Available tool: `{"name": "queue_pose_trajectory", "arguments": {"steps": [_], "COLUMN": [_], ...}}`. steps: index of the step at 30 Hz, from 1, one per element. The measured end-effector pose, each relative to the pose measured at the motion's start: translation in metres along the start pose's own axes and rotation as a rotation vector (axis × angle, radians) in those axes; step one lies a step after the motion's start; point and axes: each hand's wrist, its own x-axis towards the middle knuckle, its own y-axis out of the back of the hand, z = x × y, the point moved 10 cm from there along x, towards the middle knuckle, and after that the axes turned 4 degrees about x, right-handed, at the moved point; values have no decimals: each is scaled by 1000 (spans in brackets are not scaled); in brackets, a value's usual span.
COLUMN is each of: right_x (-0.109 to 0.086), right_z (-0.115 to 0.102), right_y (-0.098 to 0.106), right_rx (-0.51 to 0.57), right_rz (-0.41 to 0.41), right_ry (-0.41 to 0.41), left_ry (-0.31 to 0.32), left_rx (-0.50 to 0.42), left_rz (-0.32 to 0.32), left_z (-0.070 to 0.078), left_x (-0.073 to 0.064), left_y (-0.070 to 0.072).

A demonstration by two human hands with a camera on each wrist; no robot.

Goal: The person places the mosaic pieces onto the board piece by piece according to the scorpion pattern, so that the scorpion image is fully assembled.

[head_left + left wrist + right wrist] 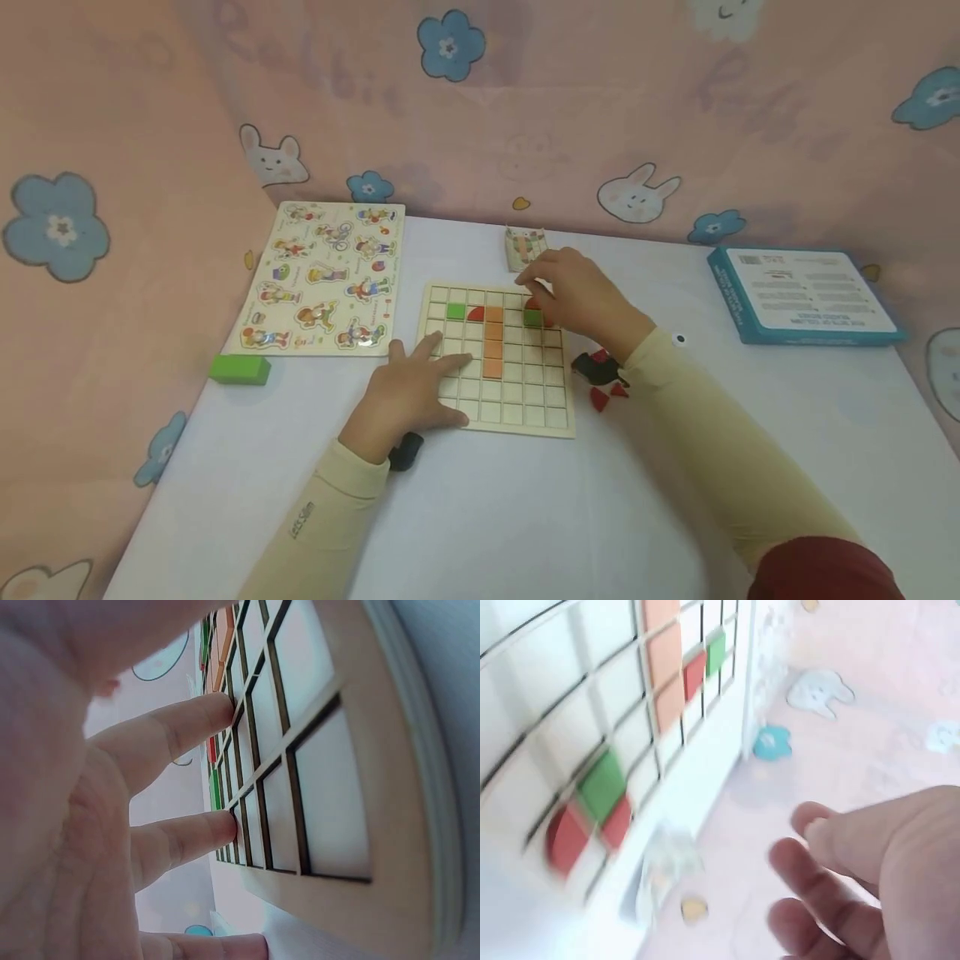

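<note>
A wooden grid board point(517, 431) lies on the white table. My left hand point(405, 387) rests on its left side with fingers spread; two fingertips touch the squares in the left wrist view. A column of orange tiles point(492, 343) stands mid-board, beside a red quarter-round piece point(476, 314) and a green square tile point(456, 311). Above the far right corner hovers my right hand point(581, 296). Its fingers are loosely bent with nothing between them in the right wrist view. Near it, another green tile point(602, 785) sits between two red pieces point(568, 840).
Loose red pieces point(599, 399) lie right of the board near a black object point(596, 368). A small printed card point(525, 248) stands behind it. A picture puzzle board point(322, 275), a green block point(240, 369) and a teal box point(806, 296) sit around the sides.
</note>
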Motion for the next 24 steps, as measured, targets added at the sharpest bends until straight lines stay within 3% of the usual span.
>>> {"name": "queue_pose_trajectory", "arguments": {"steps": [4, 9, 14, 24], "right_x": [-34, -82, -105, -109], "right_z": [29, 56, 63, 53], "right_y": [5, -20, -36, -40], "right_rx": [8, 47, 75, -37], "right_rz": [-71, -194, -148, -12], "right_ry": [-142, -273, -249, -187], "left_ry": [8, 5, 11, -1], "left_rx": [1, -4, -5, -1], "left_rz": [1, 4, -5, 14], "left_z": [-1, 0, -1, 1], "left_x": [-1, 0, 0, 0], "left_y": [-1, -1, -2, 0]}}
